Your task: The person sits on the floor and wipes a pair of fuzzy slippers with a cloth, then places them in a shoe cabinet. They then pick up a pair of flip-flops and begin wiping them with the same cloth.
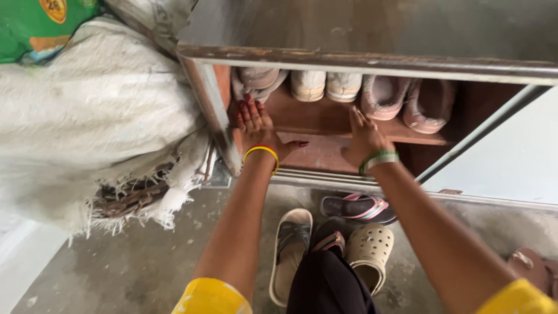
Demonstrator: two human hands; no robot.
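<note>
Reaching into a low shoe cabinet (325,58) with both hands.

Left hand (256,125) lay spread at the far-left end of the wooden shelf (325,116), fingertips touching a grey shoe (258,78); right hand (363,136) pressed flat and open on the shelf edge, below a white pair (325,86) and pink shoes (407,99). Sandals (357,207) and a cream clog (370,253) sat near, on the floor.

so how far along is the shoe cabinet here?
Looks done: several pale shoes stand in a row on the wooden shelf inside the cabinet. In hand: nothing; the left hand and right hand rest open on the shelf edge, holding no shoe. Left, it seems: a cream clog, a grey slide sandal and a pink-strapped flip-flop lie on the concrete floor outside.
</note>
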